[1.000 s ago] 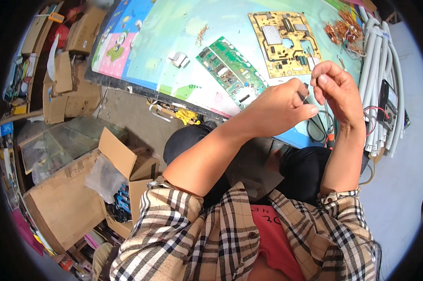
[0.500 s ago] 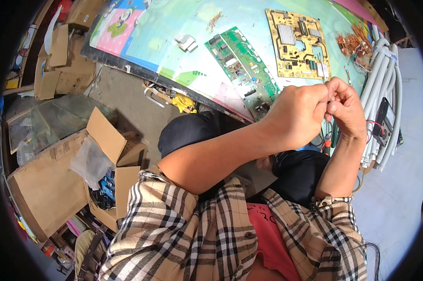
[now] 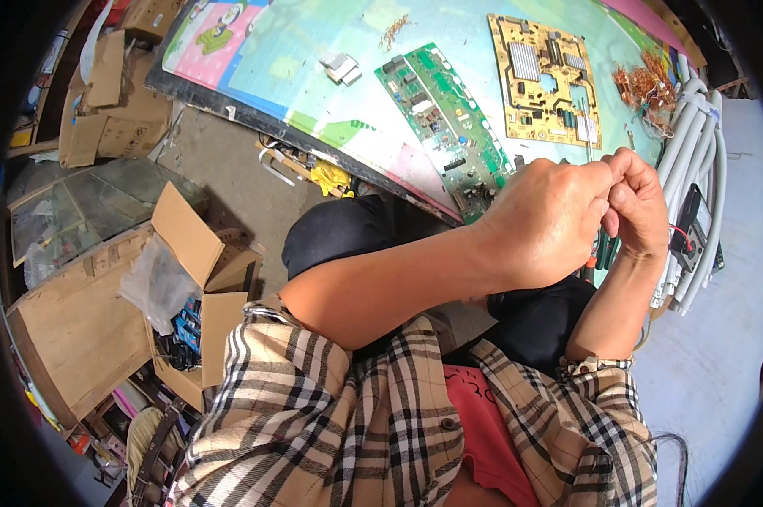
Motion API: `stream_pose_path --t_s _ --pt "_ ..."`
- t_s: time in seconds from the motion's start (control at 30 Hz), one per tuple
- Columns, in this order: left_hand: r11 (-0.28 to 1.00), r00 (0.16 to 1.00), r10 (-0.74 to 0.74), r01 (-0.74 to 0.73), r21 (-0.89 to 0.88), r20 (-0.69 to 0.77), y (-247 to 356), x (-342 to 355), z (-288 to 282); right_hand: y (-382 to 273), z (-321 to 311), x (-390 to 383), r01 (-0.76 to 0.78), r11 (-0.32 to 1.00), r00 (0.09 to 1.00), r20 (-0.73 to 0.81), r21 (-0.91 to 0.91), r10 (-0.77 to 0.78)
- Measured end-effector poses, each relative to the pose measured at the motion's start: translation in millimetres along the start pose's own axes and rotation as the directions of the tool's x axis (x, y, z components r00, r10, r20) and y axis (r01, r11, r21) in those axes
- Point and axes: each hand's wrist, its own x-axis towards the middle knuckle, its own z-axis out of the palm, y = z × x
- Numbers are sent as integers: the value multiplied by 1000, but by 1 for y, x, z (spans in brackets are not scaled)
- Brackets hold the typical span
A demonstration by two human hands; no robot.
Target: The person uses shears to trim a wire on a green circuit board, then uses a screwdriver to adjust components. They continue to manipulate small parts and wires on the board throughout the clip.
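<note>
My left hand point(image 3: 546, 215) and my right hand point(image 3: 640, 207) meet above the near right part of the table, fingertips touching. Both are closed in a pinch, and whatever they hold is too small or hidden to make out. Just left of them lies a long green circuit board point(image 3: 443, 127) with many components. Beyond my hands rests a yellow-tan circuit board point(image 3: 529, 110) with silver heat sinks. A thin metal tool, its kind unclear, lies partly across that board's near right corner. Behind my wrists, a red and dark tool handle shows in part.
A coil of grey tubing point(image 3: 694, 152) stands right of my hands, with a tangle of copper wire point(image 3: 643, 89) behind it. A small white and grey part point(image 3: 341, 68) lies on the table point(image 3: 314, 101). Left on the floor, an open cardboard box point(image 3: 225, 325) holds blue packages and clear plastic.
My hands stay together at nearly the same spot, with the left hand turned slightly. The whole view has shifted a little.
</note>
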Motion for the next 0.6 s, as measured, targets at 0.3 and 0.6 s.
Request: stream_pose_path --t_s 0.3,0.6 --pt "993 997 55 -61 -105 -63 -8 -3 7 3 7 1 81 991 997 -21 103 -79" --pt "999 999 -5 3 -53 -50 -3 0 -1 -1 1 -2 139 941 989 6 310 -148"
